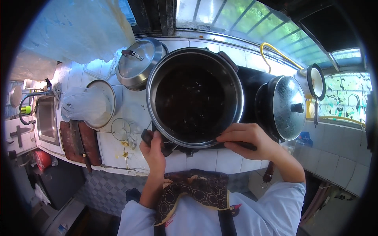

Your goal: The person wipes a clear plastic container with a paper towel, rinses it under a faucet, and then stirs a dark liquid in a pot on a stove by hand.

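A large metal pot (151, 97) holding dark liquid stands on a black gas stove (246, 88). My left hand (155, 150) is closed around the pot's black handle (146, 137) at the near left. At the near right rim is my right hand (248, 138), its thumb and fingers around a dark object that looks like another pot handle (248, 145); the palm hides part of it. Right of the pot sits a dark pan (262, 100) under a glass lid (289, 107). Steam or glare hazes the air by the window.
Behind on the left is a smaller steel pot with a glass lid (135, 59). A cleaver (77, 138) lies on a wooden cutting board (91, 147), near a glass bowl (120, 129), a plastic bag (85, 103) on a plate and a sink (46, 118). A yellow hose (277, 50) runs behind.
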The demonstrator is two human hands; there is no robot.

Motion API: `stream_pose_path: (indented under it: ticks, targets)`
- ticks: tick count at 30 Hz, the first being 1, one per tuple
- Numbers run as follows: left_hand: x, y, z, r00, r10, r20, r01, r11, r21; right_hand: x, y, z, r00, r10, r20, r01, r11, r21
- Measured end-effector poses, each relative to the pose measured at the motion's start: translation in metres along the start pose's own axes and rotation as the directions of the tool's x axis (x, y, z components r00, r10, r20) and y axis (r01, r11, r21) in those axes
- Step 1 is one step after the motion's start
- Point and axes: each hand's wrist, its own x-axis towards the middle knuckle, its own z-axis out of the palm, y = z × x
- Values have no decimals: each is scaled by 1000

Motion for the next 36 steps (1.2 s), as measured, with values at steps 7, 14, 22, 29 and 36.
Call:
stream_pose_path:
  ticks: [7,14,22,29,36]
  targets:
    - [15,20,-12,999,10,48,-10,1000,1,-15,8,10,990,12,-140,-12,1000,2]
    - [23,26,-13,994,41,101,-44,999,27,-18,10,19,983,29,-179,-27,1000,14]
    - [51,44,-11,979,20,203,-44,993,113,-19,11,24,971,33,-235,-25,999,38]
    - [67,54,-12,974,5,225,-41,987,157,21,32,-14,914,-145,-379,46,965,-259]
    - [70,51,-15,979,10,203,-43,987,157,27,60,-18,941,-197,-274,91,930,-356]
